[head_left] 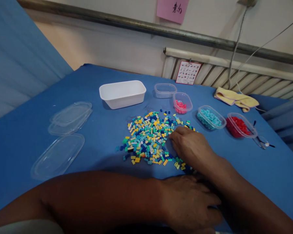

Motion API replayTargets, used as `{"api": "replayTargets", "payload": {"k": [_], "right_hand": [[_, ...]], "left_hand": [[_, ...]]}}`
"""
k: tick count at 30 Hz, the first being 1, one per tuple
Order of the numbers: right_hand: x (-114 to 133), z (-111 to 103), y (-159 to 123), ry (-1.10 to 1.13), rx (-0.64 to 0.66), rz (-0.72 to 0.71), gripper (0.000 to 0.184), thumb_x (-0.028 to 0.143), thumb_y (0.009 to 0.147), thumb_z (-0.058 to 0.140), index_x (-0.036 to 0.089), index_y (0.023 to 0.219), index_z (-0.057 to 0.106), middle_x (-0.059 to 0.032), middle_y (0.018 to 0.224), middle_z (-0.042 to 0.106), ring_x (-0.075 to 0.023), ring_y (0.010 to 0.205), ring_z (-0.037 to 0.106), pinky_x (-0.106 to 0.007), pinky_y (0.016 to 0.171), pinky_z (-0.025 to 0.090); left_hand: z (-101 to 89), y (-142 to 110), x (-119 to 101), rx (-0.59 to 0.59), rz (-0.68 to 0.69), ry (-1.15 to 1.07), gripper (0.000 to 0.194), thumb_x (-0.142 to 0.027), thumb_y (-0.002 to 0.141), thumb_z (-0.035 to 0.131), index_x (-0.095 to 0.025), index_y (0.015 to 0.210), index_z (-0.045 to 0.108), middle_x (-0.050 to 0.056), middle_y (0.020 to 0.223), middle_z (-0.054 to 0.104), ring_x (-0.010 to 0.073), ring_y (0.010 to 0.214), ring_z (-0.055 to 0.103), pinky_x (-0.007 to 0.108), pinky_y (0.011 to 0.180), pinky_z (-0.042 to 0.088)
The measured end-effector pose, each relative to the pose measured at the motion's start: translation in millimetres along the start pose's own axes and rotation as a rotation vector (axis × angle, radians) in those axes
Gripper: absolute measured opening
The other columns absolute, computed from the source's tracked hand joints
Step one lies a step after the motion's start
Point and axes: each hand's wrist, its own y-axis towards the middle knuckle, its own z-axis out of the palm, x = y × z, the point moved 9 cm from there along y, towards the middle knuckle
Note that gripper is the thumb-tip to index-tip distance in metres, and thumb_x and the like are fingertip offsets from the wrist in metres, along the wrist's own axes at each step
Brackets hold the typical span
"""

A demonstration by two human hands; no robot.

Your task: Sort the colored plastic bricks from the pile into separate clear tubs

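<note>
Right hand (189,144): at the right side of the loose brick pile (150,138), fingertips bunched narrow against it; cannot tell whether a brick is pinched. Left hand (191,201): below the pile, under the right forearm, fingers slightly spread; its grip cannot be told. Pile lies mid-table on the blue cover (107,130), mixed yellow, green, white and blue. Behind it: 1 white tub (122,94). To the right, 4 clear containers: 1 without bricks (165,91), 1 pink (182,105), 1 turquoise (210,118), 1 red (239,126). Left: clear lids (58,156).
</note>
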Motion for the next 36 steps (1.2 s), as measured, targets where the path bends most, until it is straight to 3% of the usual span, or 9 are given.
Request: {"api": "replayTargets", "payload": {"k": [3, 9, 18, 25, 32, 36], "right_hand": [[2.5, -2.0, -0.9, -0.008, -0.014, -0.009, 0.018, 0.015, 0.104, 0.063, 0.019, 0.093, 0.076, -0.0082, 0.091, 0.073, -0.0245, 0.087, 0.067, -0.037, 0.072, 0.040], [13.0, -8.1, 2.5, 0.121, -0.166, -0.110, 0.018, 0.019, 0.109, 0.060, 0.018, 0.101, 0.075, -0.0078, 0.098, 0.075, -0.0237, 0.094, 0.067, -0.036, 0.083, 0.046], [20.1, -0.3, 0.0, 0.191, -0.098, -0.232, 0.019, 0.017, 0.110, 0.058, 0.022, 0.112, 0.077, -0.0056, 0.101, 0.073, -0.0216, 0.094, 0.066, -0.033, 0.080, 0.045], [0.9, -1.4, -5.3, 0.239, -0.069, -0.154, 0.021, 0.021, 0.111, 0.056, 0.020, 0.112, 0.077, -0.0089, 0.100, 0.075, -0.0223, 0.098, 0.069, -0.032, 0.084, 0.049], [-11.7, -0.7, -5.5, 0.318, -0.104, -0.063, 0.024, 0.023, 0.113, 0.053, 0.018, 0.117, 0.076, -0.0104, 0.106, 0.077, -0.0242, 0.103, 0.072, -0.035, 0.090, 0.053], [-6.6, -0.8, -5.5, 0.329, -0.098, -0.107, 0.025, 0.020, 0.113, 0.053, 0.019, 0.119, 0.077, -0.0105, 0.109, 0.077, -0.0228, 0.103, 0.072, -0.033, 0.091, 0.054]], "left_hand": [[-1.0, 0.2, 0.4, -0.006, -0.003, 0.000, 0.032, -0.046, 0.102, 0.064, -0.022, 0.114, 0.081, 0.005, 0.116, 0.078, 0.0275, 0.115, 0.071, 0.044, 0.100, 0.055], [-2.0, 0.7, -0.7, -0.005, -0.002, 0.002, 0.031, -0.048, 0.099, 0.070, -0.022, 0.112, 0.081, 0.004, 0.115, 0.078, 0.0265, 0.113, 0.071, 0.044, 0.097, 0.057], [-2.3, 2.0, -0.3, 0.008, -0.010, -0.013, 0.031, -0.046, 0.104, 0.063, -0.022, 0.112, 0.082, 0.004, 0.117, 0.078, 0.0251, 0.112, 0.072, 0.043, 0.093, 0.056], [0.1, -0.3, 0.2, 0.019, -0.020, 0.010, 0.037, -0.045, 0.109, 0.051, -0.024, 0.116, 0.082, 0.005, 0.133, 0.077, 0.0253, 0.123, 0.071, 0.042, 0.103, 0.056], [3.6, -0.3, 0.0, 0.019, -0.002, 0.018, 0.039, -0.047, 0.108, 0.052, -0.024, 0.118, 0.081, 0.005, 0.135, 0.076, 0.0249, 0.123, 0.071, 0.041, 0.101, 0.057], [1.9, -0.1, -0.4, 0.025, -0.006, 0.016, 0.039, -0.046, 0.108, 0.052, -0.024, 0.120, 0.081, 0.005, 0.135, 0.076, 0.0252, 0.125, 0.070, 0.042, 0.104, 0.056]]}}
